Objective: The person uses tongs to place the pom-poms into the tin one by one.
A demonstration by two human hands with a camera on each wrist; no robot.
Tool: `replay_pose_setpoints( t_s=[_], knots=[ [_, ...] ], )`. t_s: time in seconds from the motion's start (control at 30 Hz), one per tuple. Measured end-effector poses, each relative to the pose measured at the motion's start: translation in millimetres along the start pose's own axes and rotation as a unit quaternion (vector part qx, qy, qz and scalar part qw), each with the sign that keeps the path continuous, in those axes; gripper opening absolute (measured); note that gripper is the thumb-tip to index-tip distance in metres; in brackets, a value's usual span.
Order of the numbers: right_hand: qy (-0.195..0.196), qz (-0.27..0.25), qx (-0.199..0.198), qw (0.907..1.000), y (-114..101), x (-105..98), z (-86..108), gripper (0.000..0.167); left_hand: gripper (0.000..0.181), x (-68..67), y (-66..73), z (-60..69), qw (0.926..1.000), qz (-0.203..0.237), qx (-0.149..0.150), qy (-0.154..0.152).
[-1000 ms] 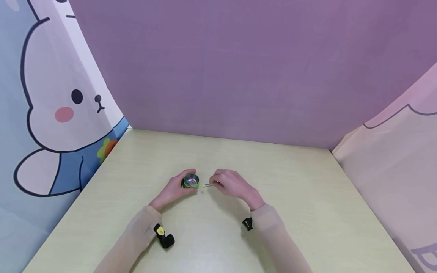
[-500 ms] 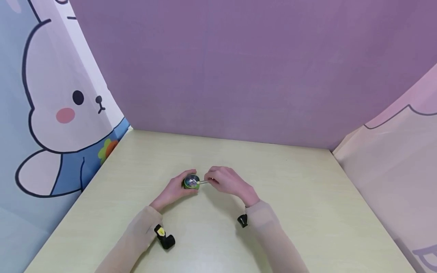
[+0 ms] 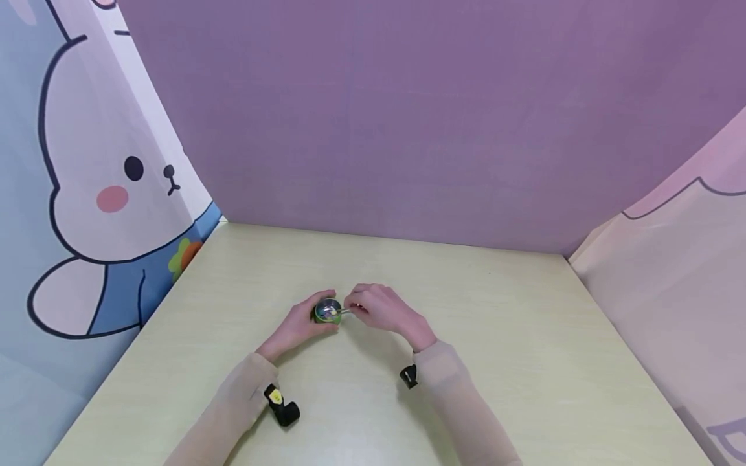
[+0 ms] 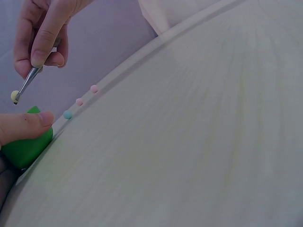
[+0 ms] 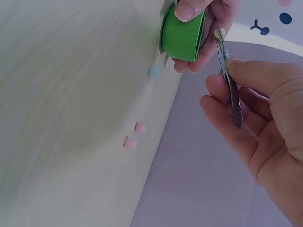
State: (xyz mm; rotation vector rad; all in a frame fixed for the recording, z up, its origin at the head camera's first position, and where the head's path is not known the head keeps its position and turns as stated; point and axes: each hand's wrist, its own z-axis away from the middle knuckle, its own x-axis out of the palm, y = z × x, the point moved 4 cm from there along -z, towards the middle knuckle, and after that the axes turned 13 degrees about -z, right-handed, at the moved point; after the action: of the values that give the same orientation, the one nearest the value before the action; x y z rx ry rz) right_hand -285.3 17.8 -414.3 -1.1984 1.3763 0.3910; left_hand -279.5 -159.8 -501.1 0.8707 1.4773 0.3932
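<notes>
My left hand (image 3: 298, 325) grips a small round green container (image 5: 181, 39) with a shiny metallic inside, thumb on one side and fingers on the other. It stands upright on the table, mouth facing up. Between thumb and fingers, my right hand (image 3: 381, 309) pinches metal tweezers (image 5: 230, 80). A pale yellow bead (image 4: 14, 97) is held at the tweezers' tips. In the head view the tips reach over the container's mouth; both wrist views have the bead above its rim. Whatever lies at the bottom of the container is too small to make out.
Near the container lie a light blue bead (image 5: 155, 71) and two pink beads, one pink bead (image 5: 140, 126) nearer than the other pink bead (image 5: 131, 142). The pale wooden table (image 3: 524, 362) meets a purple cloth wall (image 3: 431, 129) behind, with printed cloths at both sides.
My right hand has moved left with the tweezers, carrying the yellow bead from beside the container to over its mouth. The left hand and the container have stayed put.
</notes>
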Motion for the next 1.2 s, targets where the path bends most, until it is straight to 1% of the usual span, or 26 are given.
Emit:
replay_pose_setpoints(
  t_s=[0.3,0.93,1.2],
  knots=[
    [-0.009,-0.009,0.009,0.9999,0.0,1.1,-2.9,0.015,0.081,0.7,-2.5,-0.2,0.9999,-0.005,0.009,0.003],
    [-0.008,-0.013,0.008,0.9999,1.6,1.0,-3.3,0.015,0.081,0.7,0.0,-0.7,0.9999,-0.002,0.010,-0.001],
    [-0.014,-0.016,0.026,0.9995,3.7,-1.2,-1.2,0.015,0.081,0.6,-1.0,0.6,1.0000,-0.004,0.007,-0.001]
  ],
)
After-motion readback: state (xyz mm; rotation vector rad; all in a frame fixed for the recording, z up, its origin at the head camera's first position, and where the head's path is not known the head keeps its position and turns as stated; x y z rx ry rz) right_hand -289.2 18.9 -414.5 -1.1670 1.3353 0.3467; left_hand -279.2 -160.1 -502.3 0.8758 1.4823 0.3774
